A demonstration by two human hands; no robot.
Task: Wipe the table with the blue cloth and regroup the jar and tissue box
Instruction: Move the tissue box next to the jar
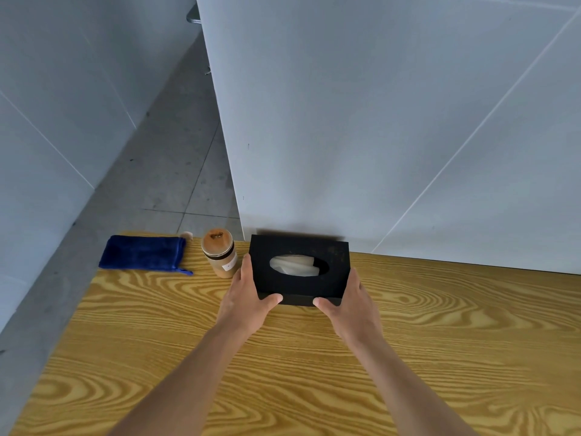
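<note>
**Tissue box held at both ends on a wood-grain table**

Surface: a table (408, 357) with a yellow-brown top and bold, looping grain fills the lower half of the view. Its far edge on the right meets a pale grey panelled wall (377, 105) crossed by thin white seams. To the left of that wall, a strip of grey tiled floor (176, 171) runs back between it and a second pale wall (47, 89) at the left edge.

Count of items on the table: one blue cloth, one jar, one tissue box, all in a row along the far edge.

Blue cloth (143, 253): folded, lying flat at the far-left corner, well clear of both hands.

Jar (220, 253): upright, with tan contents and a brownish lid, standing between the cloth and the box, just beside the box's left end.

Tissue box (300, 268): black, rectangular, with an oval slot in its top showing white tissue (294, 265). It sits close to the wall.

Hands: two, bare, with forearms entering from the bottom edge. Left hand (248, 297) clasps the left end of the box, thumb across the near face. Right hand (345, 305) clasps the right end in the same way. Whether the box rests on the table or is raised slightly cannot be told.
</note>
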